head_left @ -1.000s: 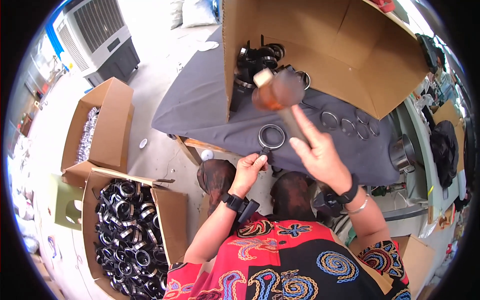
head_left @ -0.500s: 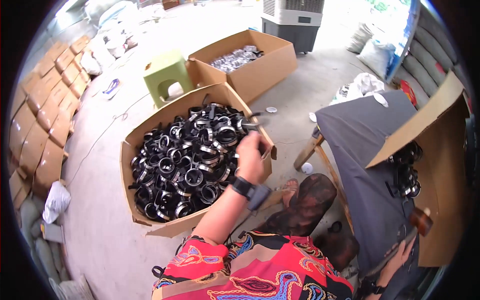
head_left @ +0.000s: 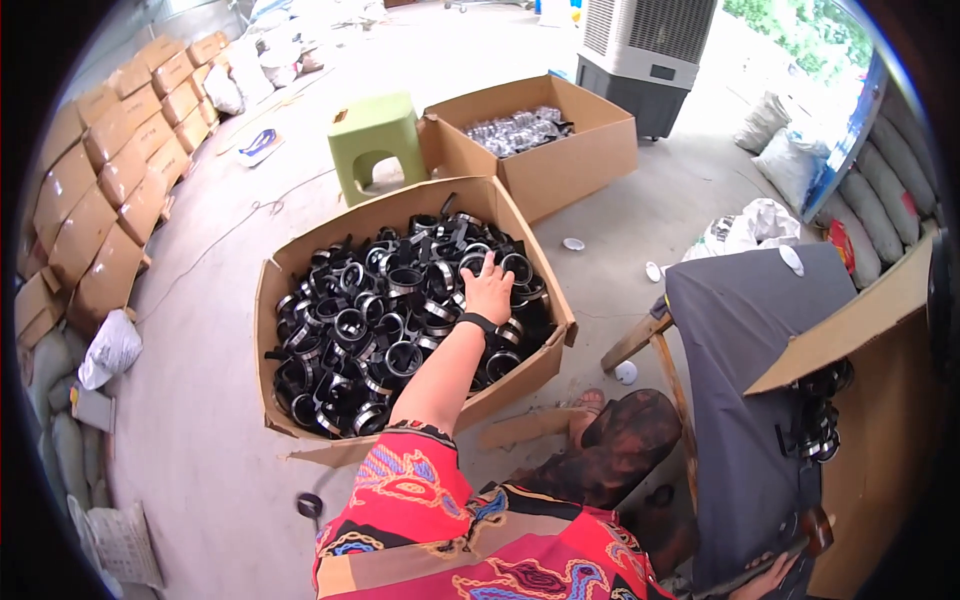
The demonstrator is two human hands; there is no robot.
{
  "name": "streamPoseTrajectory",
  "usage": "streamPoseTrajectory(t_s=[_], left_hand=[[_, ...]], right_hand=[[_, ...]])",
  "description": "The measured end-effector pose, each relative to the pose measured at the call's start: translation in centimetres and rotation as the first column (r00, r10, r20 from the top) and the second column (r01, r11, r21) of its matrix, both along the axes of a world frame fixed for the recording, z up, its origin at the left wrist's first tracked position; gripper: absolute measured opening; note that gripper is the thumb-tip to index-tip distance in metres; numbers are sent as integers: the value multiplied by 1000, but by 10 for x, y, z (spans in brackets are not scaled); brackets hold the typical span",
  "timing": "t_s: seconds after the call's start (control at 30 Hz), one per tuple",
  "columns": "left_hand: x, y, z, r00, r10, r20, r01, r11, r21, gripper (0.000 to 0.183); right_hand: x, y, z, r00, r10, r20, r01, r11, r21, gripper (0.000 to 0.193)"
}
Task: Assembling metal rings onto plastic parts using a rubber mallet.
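My left hand [head_left: 490, 291] reaches into a cardboard box [head_left: 563, 345] in front of me. Its fingers are spread over a heap of black and silver ring-shaped parts [head_left: 404, 357], and nothing shows in its grasp. Low on the right, my right hand [head_left: 772, 578] is partly cut off by the picture's edge. Its fingers lie round a dark, long tool with a glossy brown end [head_left: 816, 531], whose kind I cannot make out. The tool is over a table draped in dark grey cloth [head_left: 730, 400].
On the table, a tilted cardboard box [head_left: 870, 440] holds more black and silver parts. Beyond the near box stand a green stool [head_left: 378, 130], a carton of shiny pieces [head_left: 570, 170] and an air cooler [head_left: 640, 75]. Stacked cartons [head_left: 120, 165] line the left.
My left hand held a black and silver part at the box's right side; now it is empty and spread over the heap. The view has shifted, and the right hand sits lower in it.
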State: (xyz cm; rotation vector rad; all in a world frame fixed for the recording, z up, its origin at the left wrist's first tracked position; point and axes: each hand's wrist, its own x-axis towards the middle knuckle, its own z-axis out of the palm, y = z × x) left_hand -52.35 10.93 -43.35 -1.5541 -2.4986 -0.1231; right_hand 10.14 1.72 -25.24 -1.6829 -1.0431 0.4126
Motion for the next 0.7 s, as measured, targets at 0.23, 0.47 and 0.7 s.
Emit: streamPoseTrajectory(t_s=[0.23, 0.47, 0.7], left_hand=[[-41, -42, 7, 993, 85, -81, -103, 960, -259, 29], [-88, -99, 29, 939, 292, 182, -243, 937, -251, 32], [-137, -191, 18, 961, 260, 92, -236, 948, -215, 22]], right_hand=[[-15, -1, 14, 971, 82, 223, -83, 997, -3, 50], [44, 2, -24, 933, 42, 357, -25, 998, -53, 49], [32, 11, -16, 960, 65, 271, -56, 998, -43, 52]])
